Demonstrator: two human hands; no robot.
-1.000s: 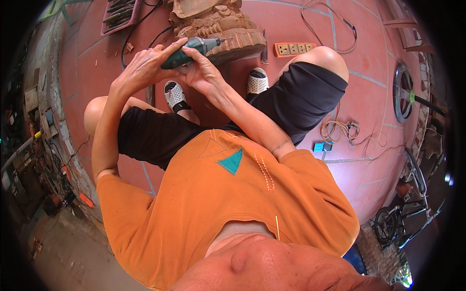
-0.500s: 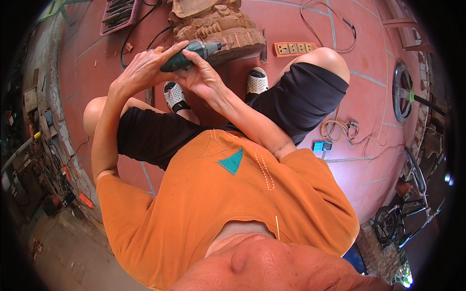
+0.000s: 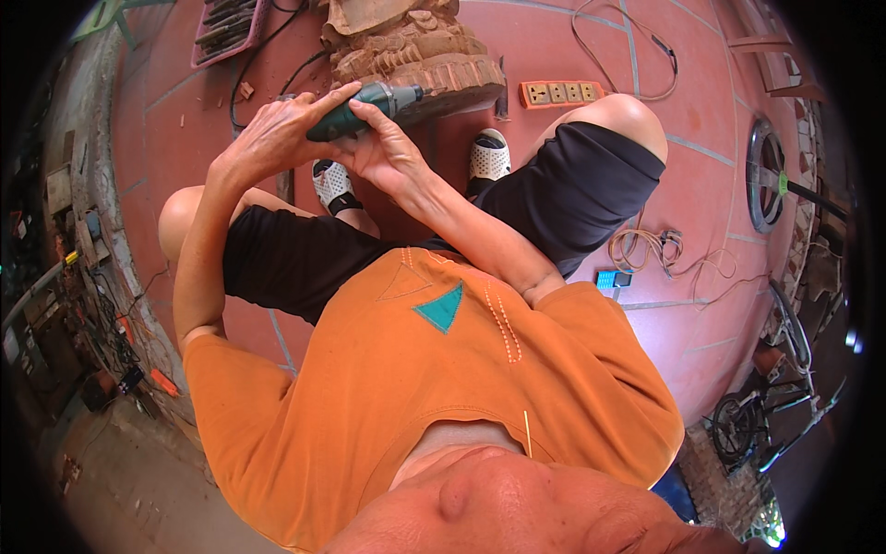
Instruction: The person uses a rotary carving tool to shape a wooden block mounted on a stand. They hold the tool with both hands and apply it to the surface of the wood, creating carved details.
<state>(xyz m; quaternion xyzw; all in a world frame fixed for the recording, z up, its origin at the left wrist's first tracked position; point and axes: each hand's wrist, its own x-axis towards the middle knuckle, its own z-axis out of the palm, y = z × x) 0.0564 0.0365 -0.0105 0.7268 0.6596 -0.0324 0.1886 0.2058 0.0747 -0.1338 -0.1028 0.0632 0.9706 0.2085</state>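
Observation:
A dark green rotary tool [image 3: 373,103] with a grey nose lies across both my hands, in front of my shins. My left hand [image 3: 281,134] is closed round its rear end, with the index finger stretched along the top. From below and to the right, my right hand [image 3: 392,157] grips the tool's body, its thumb resting against the side. The tool's nose is close to the lower edge of a brown carved wooden piece [image 3: 415,60]. Whether the bit touches the wood I cannot tell.
An orange power strip [image 3: 560,93] lies right of the carving. A pink basket [image 3: 228,32] of long tools stands far left, beside a black cable. My feet in white shoes [image 3: 489,159] flank the space below the carving. A blue phone [image 3: 613,279] and coiled cord [image 3: 637,247] lie at right.
The rotary tool's nose has shifted slightly left and down, and its thin bit no longer shows clearly. Both hands keep their hold on it.

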